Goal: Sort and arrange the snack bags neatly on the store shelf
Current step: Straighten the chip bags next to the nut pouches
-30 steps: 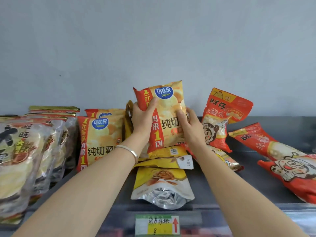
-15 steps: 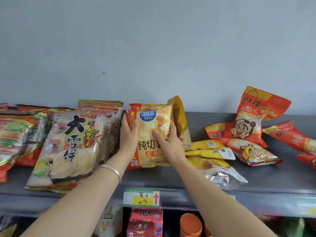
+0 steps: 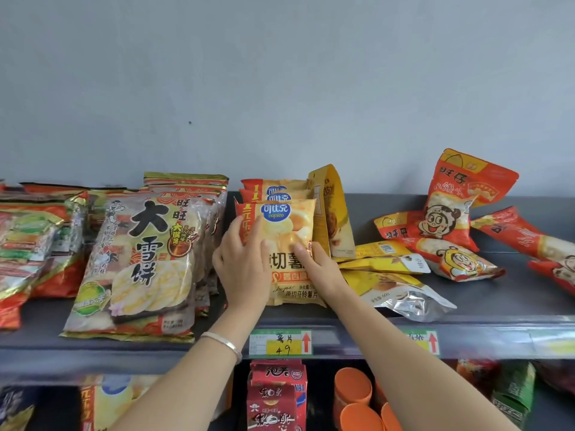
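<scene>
A yellow and red potato chip bag (image 3: 289, 231) stands upright on the grey shelf (image 3: 497, 306), at the front of a row with two matching chip bags (image 3: 273, 188) right behind it. My left hand (image 3: 242, 262) grips its left side, fingers spread over the front. My right hand (image 3: 320, 272) holds its lower right edge. Left of the row stand large rice cracker bags (image 3: 140, 262). An upright yellow pouch (image 3: 333, 213) leans against the row's right side.
Yellow pouches (image 3: 382, 259) and a silver-bottomed pouch (image 3: 404, 297) lie flat to the right. Red cartoon snack bags (image 3: 451, 206) lie scattered further right. A price tag (image 3: 280, 343) marks the shelf's front rail. Red boxes (image 3: 277, 396) and orange cups (image 3: 354, 390) sit below.
Both hands carried the chip bag from up in the air, left and down, and stood it on the shelf before the matching bags. The view has pulled back.
</scene>
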A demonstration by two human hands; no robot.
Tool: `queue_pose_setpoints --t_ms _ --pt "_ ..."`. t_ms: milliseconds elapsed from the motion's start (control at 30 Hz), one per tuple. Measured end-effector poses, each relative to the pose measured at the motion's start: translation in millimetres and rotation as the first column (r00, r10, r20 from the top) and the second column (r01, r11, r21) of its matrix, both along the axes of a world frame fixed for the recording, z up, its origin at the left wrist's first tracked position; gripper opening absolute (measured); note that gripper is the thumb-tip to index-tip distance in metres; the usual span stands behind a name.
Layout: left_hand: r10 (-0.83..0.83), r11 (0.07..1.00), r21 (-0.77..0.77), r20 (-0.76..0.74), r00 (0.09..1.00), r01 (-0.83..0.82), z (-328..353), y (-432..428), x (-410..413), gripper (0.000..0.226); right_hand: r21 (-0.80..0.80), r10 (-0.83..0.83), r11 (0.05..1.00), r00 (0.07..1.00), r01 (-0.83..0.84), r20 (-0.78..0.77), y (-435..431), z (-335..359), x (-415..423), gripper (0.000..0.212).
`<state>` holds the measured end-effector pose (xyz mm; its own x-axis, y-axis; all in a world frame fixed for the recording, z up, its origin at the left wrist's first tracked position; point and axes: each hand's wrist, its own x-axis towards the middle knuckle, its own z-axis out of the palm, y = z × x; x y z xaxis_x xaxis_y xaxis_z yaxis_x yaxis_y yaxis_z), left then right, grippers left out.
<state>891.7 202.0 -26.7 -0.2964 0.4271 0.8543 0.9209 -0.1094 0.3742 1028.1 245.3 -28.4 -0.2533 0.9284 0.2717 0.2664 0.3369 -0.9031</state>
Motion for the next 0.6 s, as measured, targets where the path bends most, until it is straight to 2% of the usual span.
queue_pose_setpoints --t_ms 100,167,267,433,533,600 --pt "-0.012 1.000 0.016 -0.379 0.925 0.020 -4.2 -0.3 8.6 0.037 0.196 -0.130 0.973 0.991 0.125 0.014 -4.1 2.9 -0.3 0.050" --pt "-0.038 0.999 -0.004 -0.467 0.884 0.040 -4.6 1.0 11.0 0.032 0.361 -0.286 0.896 0.958 0.260 0.022 -4.4 4.4 -0.6 0.045" --pt "-0.028 1.000 -0.015 -0.449 0.893 0.023 -4.0 1.3 10.0 0.036 0.460 -0.359 0.829 0.933 0.318 0.001 -4.6 11.1 2.6 0.038" --pt "-0.054 0.998 -0.010 -0.462 0.885 0.056 7.9 2.7 23.8 0.029 0.553 -0.372 0.794 0.921 0.252 0.115 4.2 35.4 31.7 0.033" --pt "-0.281 0.960 -0.105 -0.399 0.873 0.261 23.9 8.1 63.4 0.034 0.504 -0.367 0.826 0.919 0.252 0.142 23.2 43.9 71.0 0.030" --pt "-0.470 0.881 -0.206 -0.258 0.844 0.427 29.7 17.8 96.5 0.032 0.441 -0.371 0.857 0.913 0.266 0.170 38.4 43.9 101.8 0.030"
